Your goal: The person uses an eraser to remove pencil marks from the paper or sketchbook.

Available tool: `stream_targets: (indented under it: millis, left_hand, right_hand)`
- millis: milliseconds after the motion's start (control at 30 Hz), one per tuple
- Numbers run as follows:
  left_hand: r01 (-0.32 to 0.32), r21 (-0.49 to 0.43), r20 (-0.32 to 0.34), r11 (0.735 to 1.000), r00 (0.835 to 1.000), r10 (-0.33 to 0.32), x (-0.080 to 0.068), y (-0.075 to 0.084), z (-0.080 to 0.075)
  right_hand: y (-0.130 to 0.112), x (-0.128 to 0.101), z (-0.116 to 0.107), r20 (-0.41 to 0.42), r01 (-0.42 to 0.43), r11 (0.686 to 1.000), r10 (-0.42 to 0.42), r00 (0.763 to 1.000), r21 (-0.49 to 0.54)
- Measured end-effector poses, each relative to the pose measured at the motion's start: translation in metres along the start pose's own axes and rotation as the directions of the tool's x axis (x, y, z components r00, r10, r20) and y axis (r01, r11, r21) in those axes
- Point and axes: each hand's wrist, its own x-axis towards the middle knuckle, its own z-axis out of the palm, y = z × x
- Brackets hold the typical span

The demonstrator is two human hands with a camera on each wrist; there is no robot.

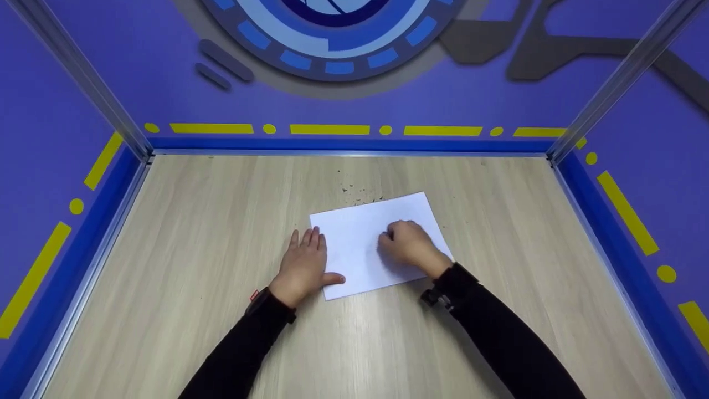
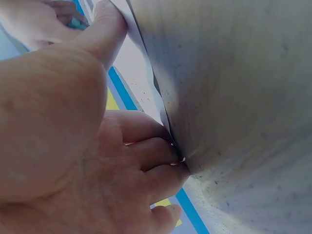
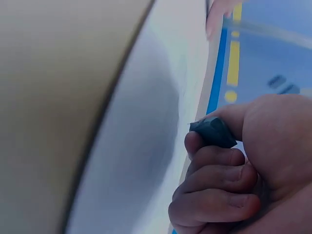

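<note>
A white sheet of paper (image 1: 352, 246) lies slightly turned on the wooden table. My left hand (image 1: 303, 265) rests at its left edge, fingers straight and thumb spread over the lower left corner. On the right half of the sheet, my right hand (image 1: 411, 244) pinches a small dark green eraser (image 3: 214, 131) between thumb and index finger, its other fingers curled in. The head view hides most of the eraser behind the fingers. In the left wrist view, a bit of the eraser (image 2: 77, 23) shows in the right hand.
Small dark crumbs (image 1: 363, 191) are scattered on the table (image 1: 221, 249) beyond the paper's far edge. Blue-purple panels (image 1: 354, 111) with yellow marks wall in the table at the back and both sides. Metal posts (image 1: 615, 83) stand at the rear corners.
</note>
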Motion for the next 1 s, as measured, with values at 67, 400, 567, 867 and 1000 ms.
stream_targets:
  millis: [67, 400, 567, 867, 1000]
  left_hand:
    - [-0.003, 0.000, 0.001, 1.000, 1.000, 0.003, -0.001, 0.000, -0.001]
    - [-0.013, -0.020, -0.012, 1.000, 1.000, 0.013, -0.001, 0.000, -0.001]
    - [-0.013, -0.022, -0.029, 1.000, 1.000, 0.012, -0.002, 0.000, -0.003]
    - [0.002, 0.009, 0.025, 1.000, 1.000, -0.003, 0.000, 0.002, -0.002]
    - [0.003, 0.006, 0.026, 1.000, 1.000, -0.003, 0.001, 0.001, -0.001]
  right_hand:
    - [-0.017, 0.002, 0.009, 0.006, 0.026, 0.999, -0.025, 1.000, -0.031]
    - [-0.079, 0.006, 0.049, 0.112, 0.181, 0.970, -0.165, 0.980, -0.160]
    - [-0.076, 0.010, 0.053, 0.103, 0.203, 0.966, -0.188, 0.977, -0.160]
    - [-0.003, 0.005, 0.015, 0.039, 0.071, 0.997, -0.071, 0.997, -0.003]
    - [0.041, 0.000, -0.010, 0.010, 0.028, 0.999, -0.028, 1.000, 0.044]
